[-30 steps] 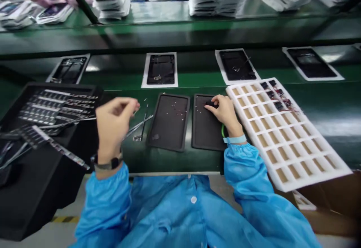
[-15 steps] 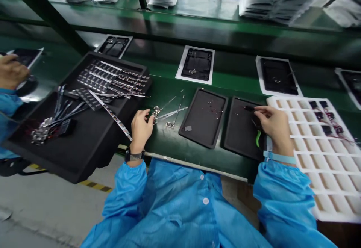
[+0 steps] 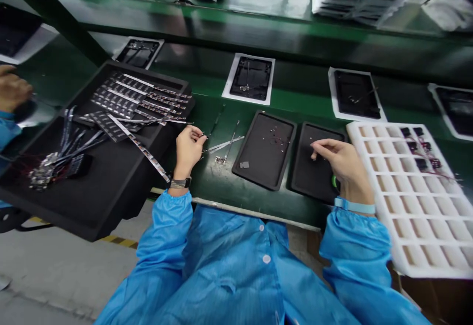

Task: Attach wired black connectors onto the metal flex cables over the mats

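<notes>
Two black trays (image 3: 263, 167): left of both, my left hand (image 3: 189, 150) pinches one thin cable (image 3: 217, 120); my right hand's (image 3: 340, 162) grip, can't tell!

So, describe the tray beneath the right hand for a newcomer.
Find the white compartmented tray on the right. Just left lies a black tray partly covered by the right hand. A bright green piece near that hand sets it apart from its twin.
</notes>
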Demonstrator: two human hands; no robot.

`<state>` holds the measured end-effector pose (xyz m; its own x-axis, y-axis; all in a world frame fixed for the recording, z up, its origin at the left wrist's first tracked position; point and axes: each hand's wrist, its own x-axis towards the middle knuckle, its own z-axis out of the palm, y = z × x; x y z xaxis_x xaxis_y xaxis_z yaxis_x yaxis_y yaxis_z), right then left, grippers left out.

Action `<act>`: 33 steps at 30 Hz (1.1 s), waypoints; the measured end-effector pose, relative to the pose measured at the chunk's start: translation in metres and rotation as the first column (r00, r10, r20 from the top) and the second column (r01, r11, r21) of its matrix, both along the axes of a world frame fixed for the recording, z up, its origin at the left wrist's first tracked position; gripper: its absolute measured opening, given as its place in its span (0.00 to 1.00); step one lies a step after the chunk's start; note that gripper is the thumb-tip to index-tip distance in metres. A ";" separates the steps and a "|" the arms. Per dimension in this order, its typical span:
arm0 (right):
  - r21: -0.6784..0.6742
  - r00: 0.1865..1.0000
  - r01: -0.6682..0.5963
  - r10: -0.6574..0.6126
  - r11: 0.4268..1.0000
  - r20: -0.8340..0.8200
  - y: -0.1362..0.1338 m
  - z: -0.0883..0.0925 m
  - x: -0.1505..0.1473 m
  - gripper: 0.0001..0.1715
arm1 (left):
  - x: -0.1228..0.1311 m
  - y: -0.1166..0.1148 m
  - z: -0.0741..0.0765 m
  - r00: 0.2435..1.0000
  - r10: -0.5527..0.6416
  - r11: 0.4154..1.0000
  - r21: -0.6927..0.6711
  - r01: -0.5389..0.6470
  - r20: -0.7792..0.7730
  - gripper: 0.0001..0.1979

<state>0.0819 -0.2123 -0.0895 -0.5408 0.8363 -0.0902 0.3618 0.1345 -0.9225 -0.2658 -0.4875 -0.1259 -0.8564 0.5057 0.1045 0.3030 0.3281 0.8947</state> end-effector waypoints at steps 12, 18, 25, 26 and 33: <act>-0.008 0.963 -0.212 0.207 0.977 -0.173 -0.044 0.012 -0.066 0.19 | 0.070 0.062 0.054 0.891 -0.369 0.850 0.485 0.208 0.264 0.12; -0.024 0.959 -0.244 0.238 0.969 -0.155 -0.051 0.010 -0.069 0.20 | 0.094 0.093 0.055 0.742 -0.554 0.787 0.528 0.320 0.377 0.12; -0.056 0.942 -0.303 0.290 0.951 -0.171 -0.056 0.012 -0.067 0.20 | 0.107 0.103 0.039 0.640 -0.616 0.773 0.511 0.376 0.460 0.13; -0.053 0.942 -0.303 0.291 0.951 -0.165 -0.056 0.012 -0.067 0.20 | 0.107 0.103 0.038 0.637 -0.614 0.776 0.508 0.375 0.467 0.13; -0.113 0.939 -0.305 0.279 0.946 -0.202 -0.054 0.003 -0.068 0.18 | 0.105 0.102 0.034 0.655 -0.590 0.796 0.473 0.378 0.471 0.13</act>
